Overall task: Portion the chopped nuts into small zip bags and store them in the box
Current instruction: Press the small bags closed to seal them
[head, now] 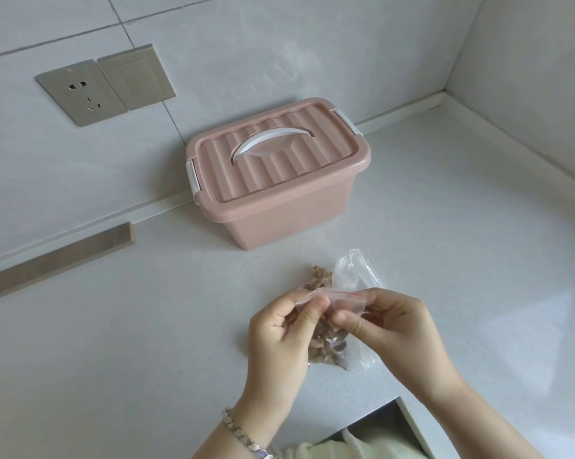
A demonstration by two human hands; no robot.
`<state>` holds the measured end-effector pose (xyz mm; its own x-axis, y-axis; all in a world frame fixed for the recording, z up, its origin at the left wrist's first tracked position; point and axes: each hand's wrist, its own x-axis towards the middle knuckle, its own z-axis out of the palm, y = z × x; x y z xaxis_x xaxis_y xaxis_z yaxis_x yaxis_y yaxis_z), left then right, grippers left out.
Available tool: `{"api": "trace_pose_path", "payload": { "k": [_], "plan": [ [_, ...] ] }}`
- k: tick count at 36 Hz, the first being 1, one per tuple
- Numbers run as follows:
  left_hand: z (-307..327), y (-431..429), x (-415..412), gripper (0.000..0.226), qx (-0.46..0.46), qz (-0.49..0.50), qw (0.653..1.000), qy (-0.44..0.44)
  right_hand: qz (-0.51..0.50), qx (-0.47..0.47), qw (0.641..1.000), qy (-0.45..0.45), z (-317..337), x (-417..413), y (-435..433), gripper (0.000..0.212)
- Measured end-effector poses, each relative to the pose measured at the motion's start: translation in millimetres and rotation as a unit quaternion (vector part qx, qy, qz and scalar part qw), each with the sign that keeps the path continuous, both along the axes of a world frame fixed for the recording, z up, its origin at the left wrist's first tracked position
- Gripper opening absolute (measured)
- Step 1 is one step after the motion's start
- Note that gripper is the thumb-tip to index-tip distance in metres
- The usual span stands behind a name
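Between left hand [279, 329] and right hand [395, 326], a nut-filled zip bag [329, 347], its top strip pinched by both.

You hold a small clear zip bag [340, 301] by its red-striped top edge, pinched between your left hand [279, 332] and right hand [392, 326]. Brown chopped nuts [325, 346] fill its lower part. Just behind it, a heap of nuts [319, 276] lies beside a crumpled clear bag [355, 270]. Further back stands the pink box [279, 207], its ribbed lid on and its white handle folded flat.
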<state>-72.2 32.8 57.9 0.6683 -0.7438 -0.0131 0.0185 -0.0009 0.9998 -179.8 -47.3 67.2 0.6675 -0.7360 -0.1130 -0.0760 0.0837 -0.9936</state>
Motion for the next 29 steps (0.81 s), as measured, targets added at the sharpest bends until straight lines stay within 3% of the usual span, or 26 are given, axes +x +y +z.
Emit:
{"api": "trace_pose_path", "payload": {
  "k": [5, 10, 13, 18, 29],
  "plan": [
    [-3, 0, -2, 0.013, 0.005, 0.042, 0.999, -0.002, -0.052, -0.006, 0.999, 0.015, 0, 1, 4, 0.009],
    [1, 1, 0, 0.029, -0.006, 0.06, 0.987, 0.149, -0.075, -0.003, 0.997, 0.003, 2, 3, 6, 0.006],
    [6, 2, 0, 0.023, -0.004, 0.052, 0.98, 0.193, -0.066, 0.041, 0.997, -0.027, 5, 4, 5, 0.006],
    [11, 6, 2, 0.014, 0.014, 0.054, 0.985, 0.166, -0.054, 0.082, 0.994, -0.044, 10, 0, 3, 0.011],
    [16, 8, 2, 0.015, 0.018, 0.032, 0.989, 0.141, -0.097, 0.05, 0.993, -0.052, 11, 0, 7, 0.009]
  ]
}}
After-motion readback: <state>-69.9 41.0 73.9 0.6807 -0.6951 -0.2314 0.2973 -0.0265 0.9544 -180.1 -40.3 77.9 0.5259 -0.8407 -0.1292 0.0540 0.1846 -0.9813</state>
